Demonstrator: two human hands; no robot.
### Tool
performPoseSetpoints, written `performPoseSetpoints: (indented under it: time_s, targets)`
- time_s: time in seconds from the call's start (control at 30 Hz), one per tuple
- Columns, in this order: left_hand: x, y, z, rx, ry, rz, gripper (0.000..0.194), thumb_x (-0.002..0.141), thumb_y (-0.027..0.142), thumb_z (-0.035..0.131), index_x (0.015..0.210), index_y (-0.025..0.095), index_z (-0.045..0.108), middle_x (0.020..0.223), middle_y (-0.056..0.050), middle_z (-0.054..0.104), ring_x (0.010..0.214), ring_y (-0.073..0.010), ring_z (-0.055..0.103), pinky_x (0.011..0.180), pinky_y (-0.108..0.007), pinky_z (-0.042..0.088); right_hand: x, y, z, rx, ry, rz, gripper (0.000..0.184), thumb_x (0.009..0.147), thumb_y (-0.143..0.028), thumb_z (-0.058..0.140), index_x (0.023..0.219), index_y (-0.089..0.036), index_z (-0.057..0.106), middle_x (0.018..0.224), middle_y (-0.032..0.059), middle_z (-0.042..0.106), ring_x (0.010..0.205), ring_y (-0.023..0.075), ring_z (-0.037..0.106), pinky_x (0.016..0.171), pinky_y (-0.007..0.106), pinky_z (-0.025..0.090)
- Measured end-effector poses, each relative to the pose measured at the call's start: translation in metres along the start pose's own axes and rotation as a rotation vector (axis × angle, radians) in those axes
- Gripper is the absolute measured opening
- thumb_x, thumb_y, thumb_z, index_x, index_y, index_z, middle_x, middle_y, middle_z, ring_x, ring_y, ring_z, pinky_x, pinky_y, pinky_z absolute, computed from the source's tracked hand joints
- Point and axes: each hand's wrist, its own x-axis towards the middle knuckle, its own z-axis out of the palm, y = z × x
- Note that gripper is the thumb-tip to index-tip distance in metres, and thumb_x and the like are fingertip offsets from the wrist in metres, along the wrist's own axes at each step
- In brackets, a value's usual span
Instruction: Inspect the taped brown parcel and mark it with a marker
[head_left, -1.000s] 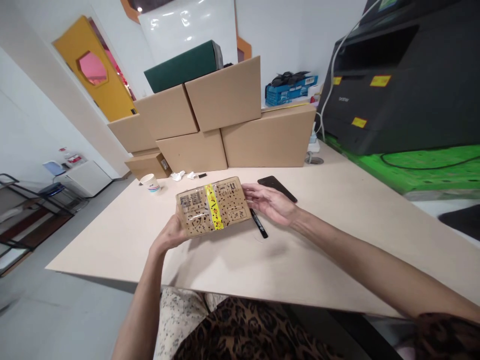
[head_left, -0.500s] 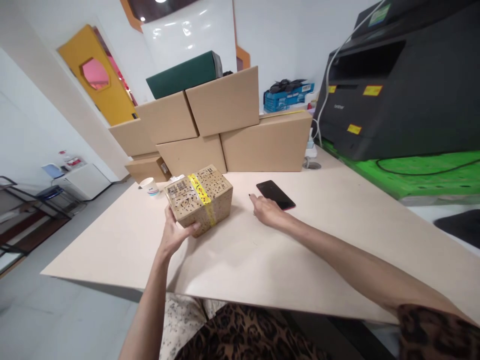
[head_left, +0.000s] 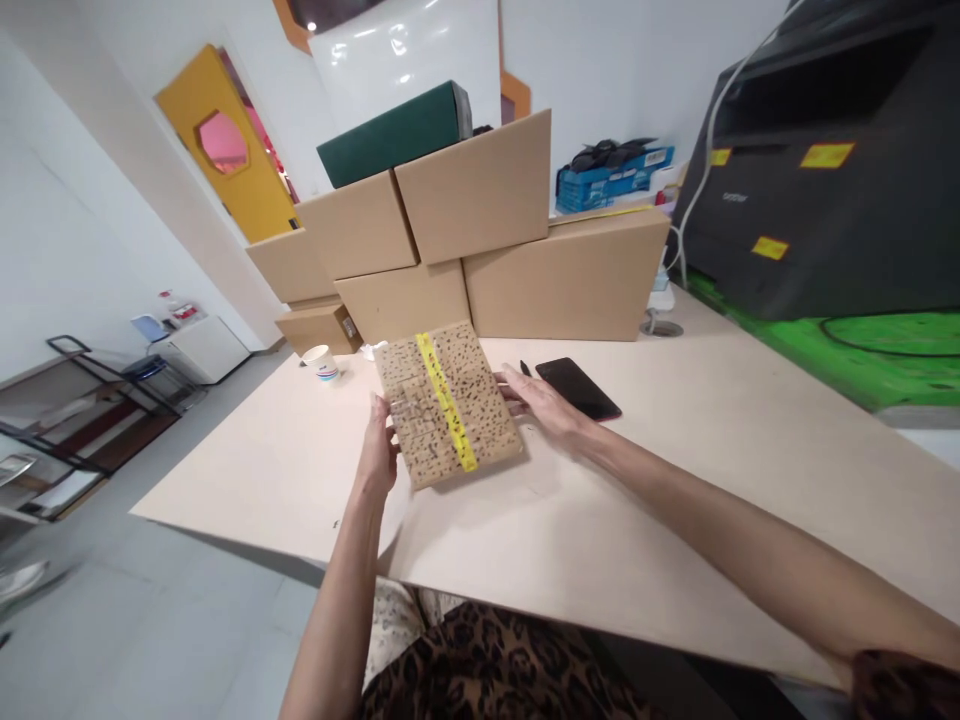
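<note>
A small cardboard box (head_left: 448, 405), speckled with black marks and sealed by a yellow tape strip, is held tilted just above the pale table (head_left: 675, 470). My left hand (head_left: 380, 452) grips its left side. My right hand (head_left: 541, 405) presses on its right side, fingers partly hidden behind the box. A black marker (head_left: 524, 370) peeks out just behind my right hand, and a black phone (head_left: 577, 388) lies flat to its right.
Several large cardboard boxes (head_left: 480, 240) are stacked at the table's back, with a green box (head_left: 394, 132) on top. A paper cup (head_left: 321, 362) stands at the far left. A black printer (head_left: 832, 170) on a green mat sits at right.
The box has turned so its taped top faces me and has shifted right. My right hand came off the table near the phone and went back onto the box's right side.
</note>
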Motion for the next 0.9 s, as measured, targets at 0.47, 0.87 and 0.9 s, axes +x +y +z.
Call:
performPoseSetpoints:
  time_s: [0.47, 0.87, 0.9]
  targets:
    - [-0.04, 0.04, 0.006, -0.169, -0.137, -0.028, 0.088, 0.085, 0.079, 0.068, 0.152, 0.023, 0.055, 0.132, -0.015, 0.068, 0.091, -0.022, 0.072, 0.077, -0.035, 0.062, -0.007, -0.031, -0.009, 0.263, -0.037, 0.184, 0.068, 0.107, -0.067, 0.025, 0.139, -0.021, 0.063, 0.113, 0.0153, 0.078, 0.087, 0.0265, 0.072, 0.074, 0.041, 0.059]
    - [-0.046, 0.047, -0.003, 0.23, -0.111, 0.188, 0.072, 0.086, 0.061, 0.078, 0.143, 0.019, 0.068, 0.074, 0.001, 0.056, 0.059, -0.0103, 0.039, 0.054, -0.025, 0.037, -0.003, -0.027, -0.019, 0.113, 0.026, 0.044, 0.066, 0.102, -0.072, 0.038, 0.121, -0.017, 0.071, 0.102, 0.0143, 0.073, 0.086, 0.0242, 0.067, 0.079, 0.037, 0.059]
    - [-0.041, 0.043, -0.005, 0.275, -0.08, 0.186, 0.07, 0.085, 0.062, 0.078, 0.14, 0.019, 0.07, 0.078, 0.0, 0.057, 0.062, -0.0111, 0.042, 0.057, -0.026, 0.041, -0.001, -0.022, -0.019, 0.095, 0.036, 0.038, 0.065, 0.102, -0.071, 0.039, 0.12, -0.017, 0.071, 0.105, 0.0149, 0.074, 0.089, 0.0246, 0.067, 0.08, 0.037, 0.059]
